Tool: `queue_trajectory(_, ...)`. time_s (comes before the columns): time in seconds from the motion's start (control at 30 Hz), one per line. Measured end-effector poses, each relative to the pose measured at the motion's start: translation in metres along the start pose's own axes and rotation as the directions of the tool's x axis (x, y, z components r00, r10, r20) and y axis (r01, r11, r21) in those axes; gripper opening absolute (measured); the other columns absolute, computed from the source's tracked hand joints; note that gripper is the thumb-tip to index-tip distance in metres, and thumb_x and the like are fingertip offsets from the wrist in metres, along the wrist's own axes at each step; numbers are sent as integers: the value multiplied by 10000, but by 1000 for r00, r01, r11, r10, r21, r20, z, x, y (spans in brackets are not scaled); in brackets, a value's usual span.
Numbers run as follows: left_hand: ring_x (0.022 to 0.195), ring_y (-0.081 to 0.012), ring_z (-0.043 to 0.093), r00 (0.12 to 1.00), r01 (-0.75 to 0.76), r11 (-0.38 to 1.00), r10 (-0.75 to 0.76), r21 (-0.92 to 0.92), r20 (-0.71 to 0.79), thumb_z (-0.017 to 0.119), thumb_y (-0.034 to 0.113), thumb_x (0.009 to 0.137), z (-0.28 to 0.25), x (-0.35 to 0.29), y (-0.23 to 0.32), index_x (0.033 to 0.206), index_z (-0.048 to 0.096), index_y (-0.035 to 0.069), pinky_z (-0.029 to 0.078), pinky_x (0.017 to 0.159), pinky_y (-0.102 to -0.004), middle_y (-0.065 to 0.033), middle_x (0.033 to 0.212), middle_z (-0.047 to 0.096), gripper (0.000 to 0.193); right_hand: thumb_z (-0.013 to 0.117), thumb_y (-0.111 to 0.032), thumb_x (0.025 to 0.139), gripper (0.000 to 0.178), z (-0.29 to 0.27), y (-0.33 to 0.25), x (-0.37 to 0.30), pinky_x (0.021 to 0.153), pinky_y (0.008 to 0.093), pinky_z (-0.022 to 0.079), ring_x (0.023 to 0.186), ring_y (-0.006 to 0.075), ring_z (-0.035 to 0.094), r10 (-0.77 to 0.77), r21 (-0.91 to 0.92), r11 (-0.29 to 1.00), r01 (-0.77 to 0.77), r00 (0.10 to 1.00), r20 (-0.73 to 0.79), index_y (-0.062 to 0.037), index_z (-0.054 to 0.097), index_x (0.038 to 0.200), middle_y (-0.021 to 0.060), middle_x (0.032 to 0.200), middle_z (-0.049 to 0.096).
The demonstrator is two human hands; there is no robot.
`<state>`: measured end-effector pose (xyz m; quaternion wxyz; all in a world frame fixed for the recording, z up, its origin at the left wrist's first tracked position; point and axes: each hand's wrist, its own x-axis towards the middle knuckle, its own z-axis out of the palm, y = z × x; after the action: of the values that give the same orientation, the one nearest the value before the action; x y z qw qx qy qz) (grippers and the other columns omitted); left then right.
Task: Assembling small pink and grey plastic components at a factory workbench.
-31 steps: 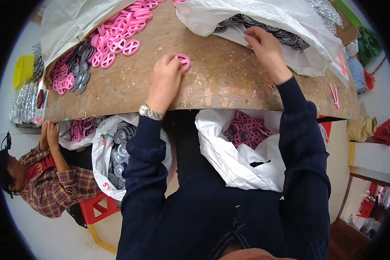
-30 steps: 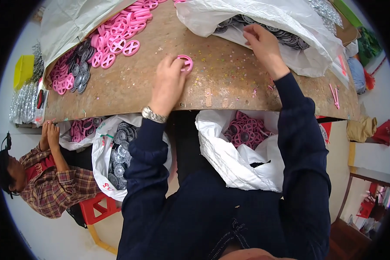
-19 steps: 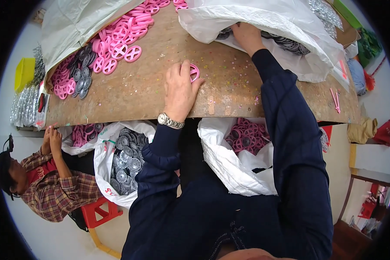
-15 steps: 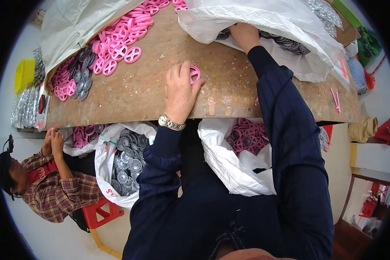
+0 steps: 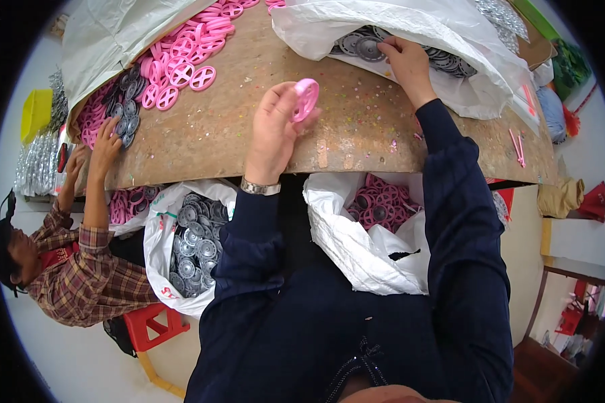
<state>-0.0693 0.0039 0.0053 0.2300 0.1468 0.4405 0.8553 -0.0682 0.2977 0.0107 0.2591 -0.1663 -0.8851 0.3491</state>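
My left hand (image 5: 273, 127) is raised over the near part of the table, its fingers closed on a pink plastic wheel rim (image 5: 306, 99) tilted nearly on edge. At the mouth of a white sack (image 5: 474, 97) lying at the far right, my right hand (image 5: 411, 69) pinches the edge of a grey plastic disc (image 5: 368, 49) between thumb and fingertips. More grey discs (image 5: 452, 64) lie inside that sack, partly hidden by its folds.
Pink rims (image 5: 181, 70) spill from another sack (image 5: 117, 43). A co-worker's hands (image 5: 104, 151) reach to grey discs beside it. Below the table edge (image 5: 356, 164) stand a sack of grey discs (image 5: 195, 248) and one of pink-and-grey wheels (image 5: 386, 205). Pink sticks (image 5: 517, 148) lie at right.
My left hand has lifted the pink rim off the table and turned it up. My right hand has drawn back to the sack's mouth with a grey disc. The co-worker's hands have reached onto the table.
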Motion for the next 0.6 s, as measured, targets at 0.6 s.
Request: queue_trajectory(0.6, 1052, -256, 638, 989, -73, 990, 55, 123, 140, 633, 265, 968, 24, -14, -17, 1308, 476, 4, 548, 917, -379, -154, 1203, 607, 456, 649, -210, 957, 144, -40, -70, -124, 702, 199, 460, 802, 45, 588, 108, 727, 519, -450, 878, 466, -76, 633, 1009, -28, 915, 638)
